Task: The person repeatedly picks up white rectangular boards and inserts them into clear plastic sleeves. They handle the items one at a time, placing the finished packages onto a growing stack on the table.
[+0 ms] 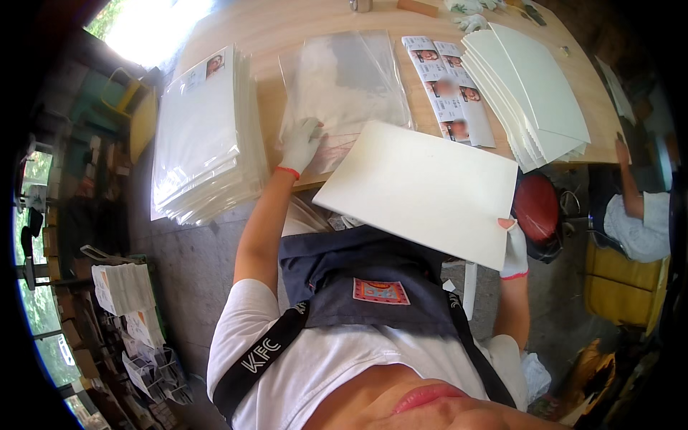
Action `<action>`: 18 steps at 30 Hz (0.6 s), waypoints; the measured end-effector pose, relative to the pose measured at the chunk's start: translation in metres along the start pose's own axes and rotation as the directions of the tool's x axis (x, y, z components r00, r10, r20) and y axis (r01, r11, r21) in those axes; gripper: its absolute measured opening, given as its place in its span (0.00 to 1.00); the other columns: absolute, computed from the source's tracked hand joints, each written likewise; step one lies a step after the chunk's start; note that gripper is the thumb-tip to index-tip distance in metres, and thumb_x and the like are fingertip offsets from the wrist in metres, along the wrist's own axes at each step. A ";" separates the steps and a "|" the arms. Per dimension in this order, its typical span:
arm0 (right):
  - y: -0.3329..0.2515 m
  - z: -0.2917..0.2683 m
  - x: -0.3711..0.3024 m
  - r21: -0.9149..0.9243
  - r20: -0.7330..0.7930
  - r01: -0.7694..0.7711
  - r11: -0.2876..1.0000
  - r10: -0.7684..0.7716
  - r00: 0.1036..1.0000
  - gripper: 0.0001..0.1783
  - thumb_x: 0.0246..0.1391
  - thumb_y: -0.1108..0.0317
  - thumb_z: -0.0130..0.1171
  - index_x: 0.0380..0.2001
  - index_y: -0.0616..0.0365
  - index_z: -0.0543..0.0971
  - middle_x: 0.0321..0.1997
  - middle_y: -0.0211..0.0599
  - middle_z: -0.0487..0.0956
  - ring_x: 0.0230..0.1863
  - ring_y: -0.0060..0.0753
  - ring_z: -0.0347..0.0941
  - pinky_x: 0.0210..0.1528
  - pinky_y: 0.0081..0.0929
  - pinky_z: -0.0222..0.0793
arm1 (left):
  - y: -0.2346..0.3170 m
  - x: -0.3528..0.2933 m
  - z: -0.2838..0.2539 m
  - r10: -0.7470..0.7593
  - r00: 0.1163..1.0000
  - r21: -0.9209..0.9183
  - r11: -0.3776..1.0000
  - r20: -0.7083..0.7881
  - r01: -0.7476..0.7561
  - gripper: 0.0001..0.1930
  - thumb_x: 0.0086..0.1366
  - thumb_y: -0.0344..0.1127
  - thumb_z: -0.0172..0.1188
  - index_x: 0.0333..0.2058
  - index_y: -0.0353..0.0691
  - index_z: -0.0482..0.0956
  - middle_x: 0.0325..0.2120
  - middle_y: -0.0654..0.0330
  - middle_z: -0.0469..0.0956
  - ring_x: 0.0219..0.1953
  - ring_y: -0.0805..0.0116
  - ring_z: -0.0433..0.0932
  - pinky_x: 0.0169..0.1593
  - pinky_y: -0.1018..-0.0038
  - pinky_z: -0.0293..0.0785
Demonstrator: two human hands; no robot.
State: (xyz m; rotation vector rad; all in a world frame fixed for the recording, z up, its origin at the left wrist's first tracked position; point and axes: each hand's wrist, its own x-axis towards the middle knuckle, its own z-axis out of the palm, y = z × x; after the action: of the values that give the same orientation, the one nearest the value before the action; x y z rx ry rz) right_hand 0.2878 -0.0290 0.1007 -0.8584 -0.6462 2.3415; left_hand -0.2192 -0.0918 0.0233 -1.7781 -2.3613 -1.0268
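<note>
My right hand (513,249), in a white glove with a red cuff, grips a flat white board (423,188) by its near right corner. The board is tilted in front of me, just over the table's near edge. My left hand (302,143), gloved the same way, has its fingers closed at the near left edge of the clear plastic sleeves (347,79). These sleeves lie in a flat pile, and the board's far edge overlaps their near end. On the left rises a stack of white boards in clear sleeves (197,129), the top one bearing a small photo label.
Printed strips with portrait photos (448,89) lie right of the sleeves. Farther right are fanned white boards (530,93) on the wooden table (272,25). White gloves (469,21) lie at the back. A red stool seat (537,208) and another person (638,222) are at the right.
</note>
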 end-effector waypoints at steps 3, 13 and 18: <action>0.025 -0.001 0.004 -0.059 -0.117 0.138 0.989 -0.144 0.983 0.29 0.50 0.69 0.51 0.57 0.62 0.63 0.54 0.46 0.71 0.52 0.39 0.71 0.51 0.35 0.71 | -0.004 -0.011 0.001 0.037 0.997 0.093 0.995 -0.065 -0.031 0.11 0.53 0.28 0.51 0.36 0.46 0.76 0.33 0.59 0.75 0.37 0.55 0.73 0.44 0.63 0.69; 0.075 0.027 0.017 0.178 -0.110 0.093 0.980 -0.074 0.991 0.20 0.57 0.67 0.48 0.51 0.66 0.68 0.51 0.47 0.74 0.51 0.41 0.73 0.52 0.37 0.70 | 0.039 0.004 -0.039 -0.060 0.996 -0.321 0.944 0.060 0.076 0.21 0.48 0.18 0.45 0.41 0.44 0.76 0.26 0.59 0.70 0.26 0.69 0.69 0.32 0.75 0.69; 0.084 0.047 0.018 0.110 -0.029 0.114 0.987 -0.111 0.993 0.20 0.57 0.67 0.48 0.51 0.65 0.67 0.51 0.45 0.74 0.50 0.38 0.73 0.50 0.32 0.72 | 0.042 -0.020 -0.036 -0.033 0.998 -0.184 0.983 -0.045 0.024 0.24 0.48 0.18 0.46 0.44 0.45 0.74 0.28 0.59 0.70 0.26 0.67 0.70 0.31 0.71 0.68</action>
State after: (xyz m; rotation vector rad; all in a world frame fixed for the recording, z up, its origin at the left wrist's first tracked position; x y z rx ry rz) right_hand 0.2154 -0.0898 0.0749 -0.7776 -0.5344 2.2403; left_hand -0.1891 -0.1207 0.0640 -1.7569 -2.3392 -1.3152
